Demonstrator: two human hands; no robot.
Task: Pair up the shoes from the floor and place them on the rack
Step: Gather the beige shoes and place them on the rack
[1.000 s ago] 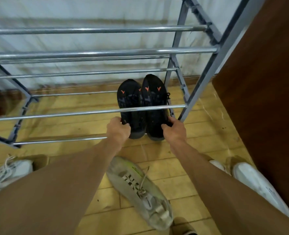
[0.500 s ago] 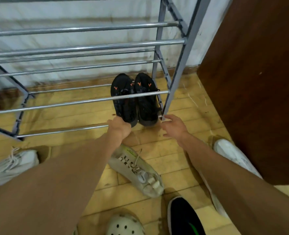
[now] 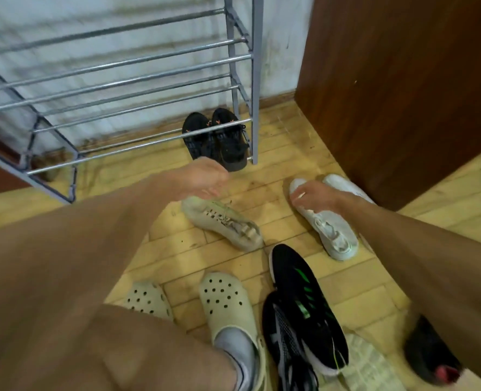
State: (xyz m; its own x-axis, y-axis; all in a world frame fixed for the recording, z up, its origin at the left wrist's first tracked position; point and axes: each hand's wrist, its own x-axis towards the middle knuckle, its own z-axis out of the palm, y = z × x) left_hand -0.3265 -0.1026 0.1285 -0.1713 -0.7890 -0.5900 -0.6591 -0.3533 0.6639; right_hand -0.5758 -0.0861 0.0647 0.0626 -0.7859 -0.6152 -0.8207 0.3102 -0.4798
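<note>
Reaching over floor shoes near the grey metal rack (image 3: 255, 80): right hand (image 3: 315, 197) fingers clamped on white sneaker (image 3: 325, 224), left hand (image 3: 205, 179) fingers loosely apart, empty.

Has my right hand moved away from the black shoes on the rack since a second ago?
Yes. The right hand has left the black pair at the rack's corner post and gone right, toward you, onto a white sneaker on the floor.

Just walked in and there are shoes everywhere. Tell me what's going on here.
A person is sorting shoes onto a metal rack. One black pair already sits on its bottom rung. The right hand is on a white sneaker on the floor; the left hand hovers open above a beige sneaker. A black and green pair waits nearby.
</note>
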